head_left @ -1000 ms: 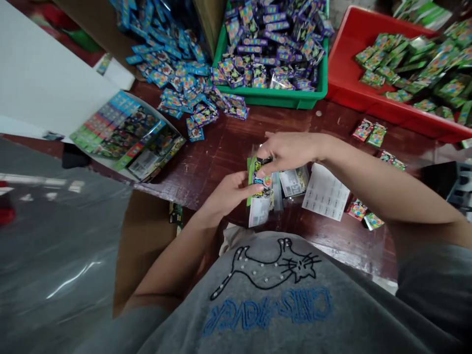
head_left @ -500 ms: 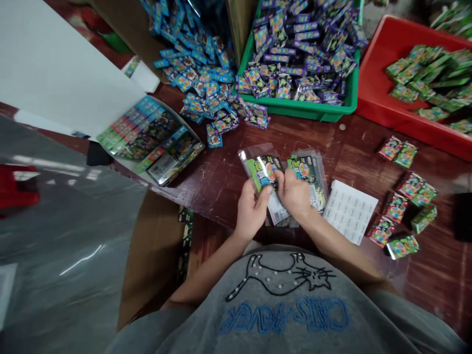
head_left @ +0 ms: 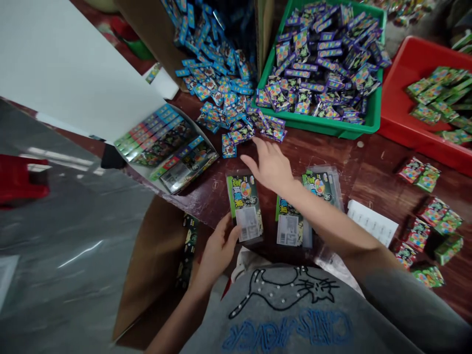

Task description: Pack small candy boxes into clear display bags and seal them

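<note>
From the head camera, the left hand [head_left: 217, 248] is at the near left corner of a flat printed packet [head_left: 249, 221] in clear plastic. Its thumb lies over the edge and the first finger is by the side. I cannot tell if they pinch it. The packet lies on the dark red table [head_left: 206, 206], in front of the person's gray shirt [head_left: 287, 319]. Its long side runs from near the person to farther away, and the far end leans a bit left. The bright picture is at the far end and the white label [head_left: 249, 223] is at the near end. A green strip runs down the left side.

The right hand [head_left: 271, 167] is spread wide, thumb away from the fingers. The first finger is by the small purple packets [head_left: 241, 132]; I cannot tell if it touches them.

The right arm [head_left: 332, 221] hides part of a second printed packet [head_left: 289, 231] and part of a third one [head_left: 313, 182]. It also comes close to a white sheet [head_left: 372, 221], whose small print is too faint to read.

The green tub [head_left: 341, 130] is full of purple packets. The red tub [head_left: 396, 98] is cut off on the right.
</note>
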A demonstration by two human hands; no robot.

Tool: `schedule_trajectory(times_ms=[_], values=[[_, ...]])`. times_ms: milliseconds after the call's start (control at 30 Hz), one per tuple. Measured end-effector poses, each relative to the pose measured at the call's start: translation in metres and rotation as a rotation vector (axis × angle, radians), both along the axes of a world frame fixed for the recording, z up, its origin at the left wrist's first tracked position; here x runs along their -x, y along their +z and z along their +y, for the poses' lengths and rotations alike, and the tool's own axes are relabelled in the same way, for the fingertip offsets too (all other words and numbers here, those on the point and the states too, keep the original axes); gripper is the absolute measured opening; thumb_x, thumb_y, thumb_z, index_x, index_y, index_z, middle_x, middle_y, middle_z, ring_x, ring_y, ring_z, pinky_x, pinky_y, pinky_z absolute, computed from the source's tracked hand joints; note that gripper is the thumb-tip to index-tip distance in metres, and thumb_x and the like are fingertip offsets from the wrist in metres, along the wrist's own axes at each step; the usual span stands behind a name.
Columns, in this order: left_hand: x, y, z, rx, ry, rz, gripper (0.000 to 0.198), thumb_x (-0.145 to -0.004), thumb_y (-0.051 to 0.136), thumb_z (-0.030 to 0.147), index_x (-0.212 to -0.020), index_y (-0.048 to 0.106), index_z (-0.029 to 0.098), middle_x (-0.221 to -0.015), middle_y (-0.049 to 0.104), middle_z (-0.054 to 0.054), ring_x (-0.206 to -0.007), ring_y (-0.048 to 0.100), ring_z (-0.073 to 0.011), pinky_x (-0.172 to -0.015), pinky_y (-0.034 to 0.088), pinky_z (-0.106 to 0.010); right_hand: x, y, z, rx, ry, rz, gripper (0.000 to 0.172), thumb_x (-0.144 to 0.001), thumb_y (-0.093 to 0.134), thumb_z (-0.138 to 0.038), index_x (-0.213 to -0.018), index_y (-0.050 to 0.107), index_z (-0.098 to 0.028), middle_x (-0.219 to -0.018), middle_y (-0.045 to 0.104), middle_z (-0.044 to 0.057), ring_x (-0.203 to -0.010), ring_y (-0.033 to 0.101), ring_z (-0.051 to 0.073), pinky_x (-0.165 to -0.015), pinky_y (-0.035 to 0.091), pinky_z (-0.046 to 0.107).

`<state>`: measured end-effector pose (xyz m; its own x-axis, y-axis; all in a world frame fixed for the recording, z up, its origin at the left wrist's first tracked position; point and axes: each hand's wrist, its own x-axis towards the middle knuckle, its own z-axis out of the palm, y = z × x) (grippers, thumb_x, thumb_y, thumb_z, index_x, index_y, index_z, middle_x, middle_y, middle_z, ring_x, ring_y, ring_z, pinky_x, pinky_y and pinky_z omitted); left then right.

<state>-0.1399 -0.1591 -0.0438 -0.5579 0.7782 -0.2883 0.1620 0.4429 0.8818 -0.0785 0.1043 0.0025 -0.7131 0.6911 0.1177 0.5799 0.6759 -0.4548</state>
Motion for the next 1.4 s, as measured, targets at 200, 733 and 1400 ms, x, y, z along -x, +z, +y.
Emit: schedule_trajectory(times_ms=[200, 733, 1400], values=[[0.032, 0.012, -0.005, -0.045, -0.343, 0.773, 0.049, -0.103, 0.056, 0.018, -0.151, 0.057, 0.021, -0.152, 0.064, -0.017, -0.14, 0.062, -0.0323, -0.115, 0.054, -0.055, 0.111, 0.002, 0.054, -0.212, 0.526, -0.413, 0.099, -0.08, 0.088, -0.048, -0.161, 0.045, -0.012, -0.166, 0.048, 0.023, -0.154, 0.035, 0.047, -0.123, 0.034, 0.062], [0.127, 0.056, 0.193, -0.232, -0.881, 0.928, 0.061, -0.097, 0.057, 0.018, -0.158, 0.054, 0.02, -0.165, 0.052, -0.014, -0.152, 0.049, -0.0335, -0.127, 0.04, -0.054, -0.106, 0.024, 0.065, 0.642, 0.679, 0.283, 0.062, -0.09, 0.074, -0.037, -0.147, 0.056, -0.025, -0.147, 0.063, 0.011, -0.132, 0.06, 0.029, -0.113, 0.048, 0.048], [-0.057, 0.013, 0.188, -0.46, -1.071, 0.828, 0.03, -0.105, 0.049, 0.011, -0.091, 0.072, 0.023, -0.113, 0.079, -0.007, -0.118, 0.073, -0.0254, -0.104, 0.054, -0.049, -0.243, 0.028, 0.093, 0.432, 0.227, -0.002, 0.052, -0.108, 0.044, -0.056, -0.132, 0.076, -0.024, -0.134, 0.077, 0.008, -0.122, 0.071, 0.027, -0.111, 0.055, 0.05]])
